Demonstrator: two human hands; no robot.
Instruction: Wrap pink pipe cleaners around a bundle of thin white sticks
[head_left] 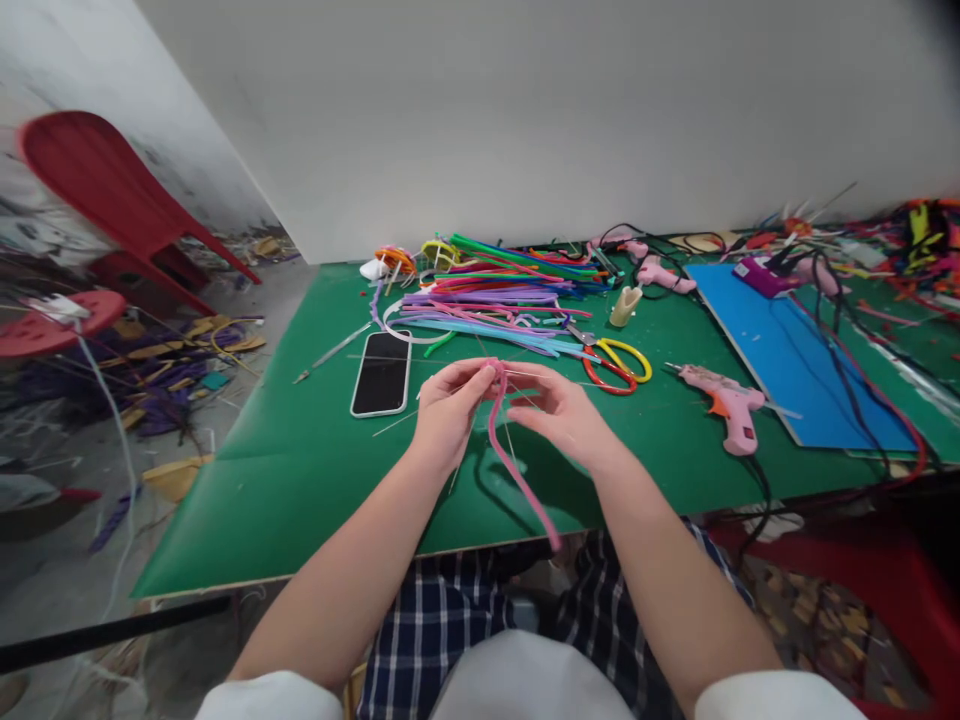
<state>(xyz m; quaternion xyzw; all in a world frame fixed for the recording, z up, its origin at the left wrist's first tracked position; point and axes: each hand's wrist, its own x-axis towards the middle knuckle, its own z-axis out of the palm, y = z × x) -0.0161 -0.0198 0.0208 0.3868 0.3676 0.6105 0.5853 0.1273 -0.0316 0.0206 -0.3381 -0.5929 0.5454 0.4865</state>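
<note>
A pink pipe cleaner (525, 487) is pinched near its upper end between the thumb and fingers of my left hand (451, 405). Its long free tail curves down toward the table's front edge. Thin pale wires (396, 423) spread out in several directions from the pinched spot, which the fingers partly hide. Just right of it, my right hand (559, 412) has curved fingers with the thumb held apart from them. Its fingertips reach the wires beside the pipe cleaner; whether they touch is hard to tell.
Behind my hands lie a phone (382, 373), a pile of coloured pipe cleaners (495, 290) and scissors (615, 365). A pink glue gun (724, 405) rests at right beside a blue board (795, 350) with cables. A red chair (105, 180) stands left of the green table (300, 500).
</note>
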